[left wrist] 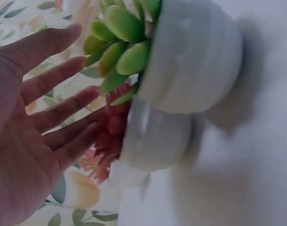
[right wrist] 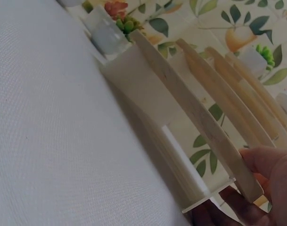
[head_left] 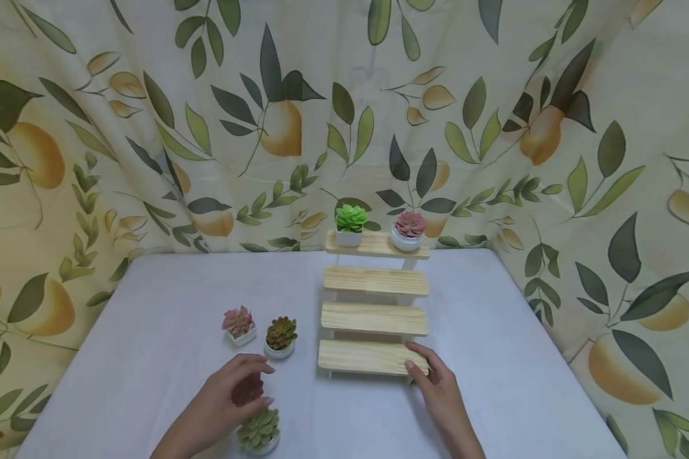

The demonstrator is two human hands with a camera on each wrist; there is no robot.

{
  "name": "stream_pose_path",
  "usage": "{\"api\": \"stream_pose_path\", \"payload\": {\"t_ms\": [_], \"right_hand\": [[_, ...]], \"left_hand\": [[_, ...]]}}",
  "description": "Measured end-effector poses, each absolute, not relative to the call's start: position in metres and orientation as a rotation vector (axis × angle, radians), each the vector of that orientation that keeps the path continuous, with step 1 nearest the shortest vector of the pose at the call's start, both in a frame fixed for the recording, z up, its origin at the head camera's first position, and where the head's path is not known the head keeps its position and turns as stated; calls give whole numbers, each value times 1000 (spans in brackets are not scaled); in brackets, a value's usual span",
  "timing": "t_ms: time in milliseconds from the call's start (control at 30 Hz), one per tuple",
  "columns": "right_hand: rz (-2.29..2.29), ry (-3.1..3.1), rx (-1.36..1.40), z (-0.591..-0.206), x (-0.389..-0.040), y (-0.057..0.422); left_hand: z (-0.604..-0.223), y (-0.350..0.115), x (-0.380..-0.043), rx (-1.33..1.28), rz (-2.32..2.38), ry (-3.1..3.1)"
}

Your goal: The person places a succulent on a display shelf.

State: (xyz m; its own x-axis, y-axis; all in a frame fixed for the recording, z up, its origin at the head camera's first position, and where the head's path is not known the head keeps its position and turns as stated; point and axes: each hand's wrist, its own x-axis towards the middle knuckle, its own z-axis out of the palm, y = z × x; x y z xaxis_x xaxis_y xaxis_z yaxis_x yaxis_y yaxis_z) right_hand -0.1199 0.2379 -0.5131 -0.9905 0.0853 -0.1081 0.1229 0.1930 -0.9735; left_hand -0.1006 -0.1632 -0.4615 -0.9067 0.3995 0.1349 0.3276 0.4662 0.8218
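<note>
My left hand [head_left: 221,398] reaches over a dark red potted succulent [head_left: 248,389], thumb and fingers spread apart around its leaves. In the left wrist view the fingers are fairly straight and hold nothing; whether they touch the red leaves I cannot tell. A pale green succulent [head_left: 258,430] in a white pot [left wrist: 195,56] stands beside it, nearer to me. My right hand [head_left: 439,389] grips the right end of the lowest step of a four-tier wooden display stand [head_left: 367,357], thumb on the board's top. Its other fingers are partly hidden behind the board.
Left of the stand are a pink succulent [head_left: 238,322] and a reddish-green one [head_left: 281,333]. On the top step stand a bright green succulent [head_left: 351,218] and a pink one [head_left: 409,224]. A white cloth [head_left: 522,370] covers the table; a leaf-and-fruit curtain [head_left: 344,127] hangs behind.
</note>
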Motion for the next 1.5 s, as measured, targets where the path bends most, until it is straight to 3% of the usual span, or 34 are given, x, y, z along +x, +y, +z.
{"api": "stream_pose_path", "payload": {"t_ms": [433,800,1167,1500], "right_hand": [[-1969,2420,161,-511,-120,243],[-1983,2424,173,-512,-121,242],[-1940,2416,174,-513,-121,240],[-1927,2405,187,-513,-123,240]], "left_hand": [[-473,-163,-91,241,1411,2819],[-502,-180,-88,241,1542,2754],[-506,-192,-85,165,1470,2539],[-520,-191,-91,257,1500,2618]]}}
